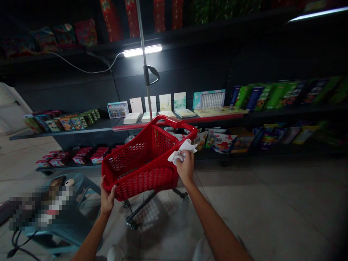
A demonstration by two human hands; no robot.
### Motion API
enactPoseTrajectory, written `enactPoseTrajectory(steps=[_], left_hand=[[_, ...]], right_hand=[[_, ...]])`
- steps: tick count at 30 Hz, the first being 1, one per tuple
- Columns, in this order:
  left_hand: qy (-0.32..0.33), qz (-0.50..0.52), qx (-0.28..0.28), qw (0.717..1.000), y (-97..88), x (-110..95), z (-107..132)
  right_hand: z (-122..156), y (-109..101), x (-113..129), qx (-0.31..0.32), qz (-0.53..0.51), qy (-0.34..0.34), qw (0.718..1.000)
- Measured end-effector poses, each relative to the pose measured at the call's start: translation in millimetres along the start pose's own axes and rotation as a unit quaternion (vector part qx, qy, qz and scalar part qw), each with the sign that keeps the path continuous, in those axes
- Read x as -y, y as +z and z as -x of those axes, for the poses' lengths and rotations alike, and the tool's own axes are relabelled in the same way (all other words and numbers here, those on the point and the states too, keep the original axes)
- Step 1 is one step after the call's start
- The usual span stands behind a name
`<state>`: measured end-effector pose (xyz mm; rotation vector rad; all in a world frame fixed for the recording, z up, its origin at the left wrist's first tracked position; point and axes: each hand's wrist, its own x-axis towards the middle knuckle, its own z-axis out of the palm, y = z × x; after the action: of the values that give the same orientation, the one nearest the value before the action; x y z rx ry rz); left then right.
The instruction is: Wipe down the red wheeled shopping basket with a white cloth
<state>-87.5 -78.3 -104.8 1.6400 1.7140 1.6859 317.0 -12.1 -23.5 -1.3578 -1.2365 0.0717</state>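
One red cart (148,183) mid-scene, and your left hand (107,198) has its grip clamped on the near-left corner! Your right hand (186,167) clutches one white cloth (188,145) against the right rim; four upright cards (165,102) line the far shelf (217,118).

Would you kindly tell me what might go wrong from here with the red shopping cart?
The red shopping cart stands on wheels, so pressing on it with the right hand and its white cloth might make it roll.
Its handle end is close to the shelf, so a roll that way might jar the upright booklets.
The black cable beside the stool could perhaps catch a foot.
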Motion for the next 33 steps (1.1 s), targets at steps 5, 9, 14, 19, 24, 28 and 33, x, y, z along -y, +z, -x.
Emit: enactPoseTrajectory(steps=[5,9,14,19,24,28,33], left_hand=[[-0.030,-0.039,-0.007,0.999,6.3,-1.0,6.5],[-0.036,-0.031,0.000,0.999,7.1,-5.6,10.6],[-0.034,-0.047,0.004,0.998,5.8,-11.9,12.3],[-0.021,-0.038,0.017,0.999,17.3,-14.0,9.1],[0.009,-0.026,0.014,1.000,45.8,-16.0,7.2],[0.029,-0.037,0.019,0.999,60.0,-24.2,7.5],[-0.027,-0.076,0.089,0.993,63.9,-42.3,8.1]], right_hand=[[-3.6,6.0,-35.8,-0.024,-0.001,0.082,0.996],[-10.0,2.5,-60.6,0.065,-0.037,0.137,0.988],[-13.9,-3.7,-71.4,0.163,-0.038,0.173,0.970],[-16.2,-10.7,-78.7,0.114,0.014,0.161,0.980],[-9.1,-18.2,-91.3,0.047,0.051,0.121,0.990],[4.8,-12.2,-94.8,-0.083,0.061,0.122,0.987],[34.4,14.3,-66.9,-0.140,0.015,0.188,0.972]])
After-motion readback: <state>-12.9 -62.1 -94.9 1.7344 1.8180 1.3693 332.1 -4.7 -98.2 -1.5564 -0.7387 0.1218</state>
